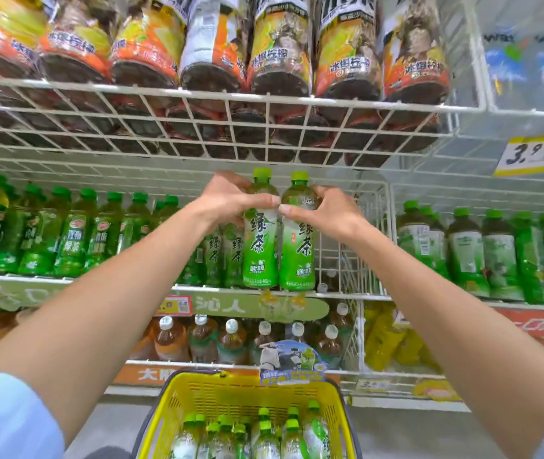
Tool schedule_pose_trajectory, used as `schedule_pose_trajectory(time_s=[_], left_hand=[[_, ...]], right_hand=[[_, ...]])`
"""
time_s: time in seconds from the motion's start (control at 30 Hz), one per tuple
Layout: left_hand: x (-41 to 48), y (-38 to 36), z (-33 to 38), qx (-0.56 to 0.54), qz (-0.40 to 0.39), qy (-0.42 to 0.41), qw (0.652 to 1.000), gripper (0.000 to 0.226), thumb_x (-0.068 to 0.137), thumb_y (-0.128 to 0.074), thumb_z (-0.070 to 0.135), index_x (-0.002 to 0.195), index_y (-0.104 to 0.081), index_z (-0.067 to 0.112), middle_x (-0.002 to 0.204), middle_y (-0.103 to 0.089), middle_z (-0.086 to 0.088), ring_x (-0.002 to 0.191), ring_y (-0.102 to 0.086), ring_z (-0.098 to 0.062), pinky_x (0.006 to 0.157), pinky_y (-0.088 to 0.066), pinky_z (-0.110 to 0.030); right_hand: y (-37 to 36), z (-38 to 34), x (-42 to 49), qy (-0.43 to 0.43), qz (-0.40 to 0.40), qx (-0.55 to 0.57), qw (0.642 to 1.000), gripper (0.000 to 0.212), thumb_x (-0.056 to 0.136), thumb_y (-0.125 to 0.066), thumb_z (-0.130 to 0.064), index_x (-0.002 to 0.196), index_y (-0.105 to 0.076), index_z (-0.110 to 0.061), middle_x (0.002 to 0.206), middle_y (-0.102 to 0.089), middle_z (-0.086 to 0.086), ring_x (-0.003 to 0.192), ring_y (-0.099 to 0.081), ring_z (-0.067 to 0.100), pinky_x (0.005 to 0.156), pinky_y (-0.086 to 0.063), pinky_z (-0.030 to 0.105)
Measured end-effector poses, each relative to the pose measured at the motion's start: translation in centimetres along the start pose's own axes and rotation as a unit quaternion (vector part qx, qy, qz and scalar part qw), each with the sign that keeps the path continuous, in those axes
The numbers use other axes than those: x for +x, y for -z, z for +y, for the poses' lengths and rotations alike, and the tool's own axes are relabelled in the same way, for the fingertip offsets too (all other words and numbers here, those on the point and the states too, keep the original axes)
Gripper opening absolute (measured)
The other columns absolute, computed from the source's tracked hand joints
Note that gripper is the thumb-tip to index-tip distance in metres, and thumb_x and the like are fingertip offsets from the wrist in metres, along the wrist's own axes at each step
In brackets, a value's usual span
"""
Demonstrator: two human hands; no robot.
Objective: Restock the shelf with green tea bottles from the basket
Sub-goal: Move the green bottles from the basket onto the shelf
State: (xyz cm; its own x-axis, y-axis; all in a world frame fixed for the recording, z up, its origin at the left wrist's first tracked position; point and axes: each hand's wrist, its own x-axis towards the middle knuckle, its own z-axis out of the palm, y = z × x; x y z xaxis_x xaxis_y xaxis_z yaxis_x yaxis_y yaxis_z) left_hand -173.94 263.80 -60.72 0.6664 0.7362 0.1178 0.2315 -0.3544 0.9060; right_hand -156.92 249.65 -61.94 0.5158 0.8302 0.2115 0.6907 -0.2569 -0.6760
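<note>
Item: two green tea bottles, upright and touching side by side at the front edge of the white wire shelf (340,294). Left bottle (260,240) gripped around its shoulder by the left hand (231,202); right bottle (298,246) gripped likewise by the right hand (325,212); the two thumbs nearly meet between the bottles. More bottles of the same label (222,256) stand just behind and to the left. Yellow basket (161,425) below, holding further green-capped bottles (264,432) upright. Upper wire shelf (197,127) carries dark tea bottles with orange labels (280,51). Yellow price tag (529,154) at right reads 3.9.
</note>
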Motion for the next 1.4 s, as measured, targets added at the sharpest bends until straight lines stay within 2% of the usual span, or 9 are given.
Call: schedule_pose_trajectory(time_s=[0.13, 0.27, 0.47, 0.6, 0.7, 0.87, 1.0, 1.17, 1.4], left_hand=[[3.8, -1.7, -2.2, 0.015, -0.028, 0.037, 0.999, 0.078, 0.058, -0.092, 0.055, 0.122, -0.070, 0.017, 0.113, -0.074, -0.001, 0.073, -0.075, -0.013, 0.058, -0.061, -0.027], [6.9, -3.9, -4.5, 0.034, -0.040, 0.031, 0.998, 0.046, 0.067, -0.091, 0.046, 0.102, -0.077, 0.022, 0.092, -0.079, 0.007, 0.082, -0.075, -0.015, 0.060, -0.060, -0.024], [9.7, -6.1, -7.9, 0.022, -0.057, 0.025, 0.998, 0.031, 0.073, -0.089, 0.040, 0.093, -0.080, 0.018, 0.074, -0.077, 0.005, 0.059, -0.067, -0.012, 0.049, -0.049, -0.020], [11.9, -6.3, -9.5, 0.031, -0.065, 0.058, 0.996, 0.036, 0.074, -0.087, 0.043, 0.096, -0.080, 0.016, 0.088, -0.079, -0.001, 0.081, -0.075, -0.025, 0.062, -0.061, -0.030], [13.4, -6.9, -10.0, 0.054, -0.053, 0.073, 0.994, 0.037, 0.071, -0.088, 0.047, 0.092, -0.080, 0.018, 0.087, -0.079, -0.002, 0.080, -0.076, -0.026, 0.070, -0.064, -0.039], [15.1, -8.3, -10.7, 0.094, -0.012, 0.049, 0.994, 0.052, 0.063, -0.090, 0.055, 0.074, -0.068, 0.009, 0.058, -0.063, 0.002, 0.054, -0.069, -0.017, 0.057, -0.062, -0.040], [15.8, -9.5, -11.4, 0.203, -0.006, 0.029, 0.979, 0.060, 0.058, -0.087, 0.065, 0.076, -0.062, 0.013, 0.071, -0.066, 0.004, 0.067, -0.067, -0.015, 0.053, -0.047, -0.025], [16.9, -10.8, -10.8, 0.339, -0.036, 0.044, 0.939, 0.059, 0.061, -0.082, 0.069, 0.071, -0.056, 0.017, 0.069, -0.061, 0.003, 0.068, -0.062, -0.014, 0.057, -0.048, -0.028], [17.2, -11.5, -10.4, 0.390, -0.028, 0.044, 0.919, 0.059, 0.062, -0.085, 0.065, 0.070, -0.052, 0.017, 0.070, -0.059, 0.002, 0.074, -0.064, -0.018, 0.049, -0.036, -0.027]], right_hand=[[-0.8, 2.3, 2.2, 0.021, -0.059, 0.044, 0.997, 0.045, 0.076, -0.079, -0.062, 0.112, -0.069, -0.037, 0.110, -0.073, -0.014, 0.101, -0.068, 0.003, 0.100, -0.052, 0.029], [-2.5, 5.5, 4.8, 0.019, -0.044, 0.029, 0.998, 0.032, 0.075, -0.078, -0.063, 0.098, -0.068, -0.045, 0.116, -0.072, -0.011, 0.103, -0.066, 0.010, 0.088, -0.046, 0.018], [-6.1, 10.6, 8.4, -0.007, -0.052, 0.014, 0.998, 0.065, 0.068, -0.074, -0.076, 0.116, -0.071, -0.031, 0.112, -0.073, -0.013, 0.093, -0.067, 0.003, 0.088, -0.052, 0.019], [-7.8, 12.4, 10.2, -0.015, -0.049, 0.023, 0.998, 0.078, 0.057, -0.069, -0.085, 0.113, -0.072, -0.030, 0.109, -0.075, -0.011, 0.098, -0.070, 0.007, 0.096, -0.054, 0.029], [-8.7, 13.8, 11.2, -0.028, -0.054, 0.021, 0.998, 0.066, 0.063, -0.071, -0.080, 0.108, -0.072, -0.031, 0.106, -0.075, -0.008, 0.097, -0.070, 0.010, 0.093, -0.056, 0.031], [-8.6, 16.0, 12.2, -0.020, -0.081, 0.018, 0.996, 0.049, 0.061, -0.060, -0.089, 0.086, -0.064, -0.047, 0.094, -0.075, -0.008, 0.084, -0.071, 0.011, 0.086, -0.059, 0.036], [-8.3, 17.7, 13.0, -0.025, -0.087, 0.007, 0.996, 0.062, 0.061, -0.067, -0.085, 0.100, -0.073, -0.037, 0.091, -0.074, -0.011, 0.082, -0.069, 0.005, 0.081, -0.058, 0.032], [-8.2, 17.9, 12.9, -0.037, -0.068, 0.012, 0.997, 0.070, 0.060, -0.065, -0.084, 0.106, -0.075, -0.033, 0.092, -0.074, -0.012, 0.082, -0.067, 0.001, 0.067, -0.046, 0.018], [-9.1, 18.6, 13.0, -0.075, -0.014, -0.015, 0.997, 0.054, 0.072, -0.076, -0.070, 0.107, -0.077, -0.029, 0.090, -0.075, -0.009, 0.083, -0.067, 0.005, 0.058, -0.038, 0.006]])
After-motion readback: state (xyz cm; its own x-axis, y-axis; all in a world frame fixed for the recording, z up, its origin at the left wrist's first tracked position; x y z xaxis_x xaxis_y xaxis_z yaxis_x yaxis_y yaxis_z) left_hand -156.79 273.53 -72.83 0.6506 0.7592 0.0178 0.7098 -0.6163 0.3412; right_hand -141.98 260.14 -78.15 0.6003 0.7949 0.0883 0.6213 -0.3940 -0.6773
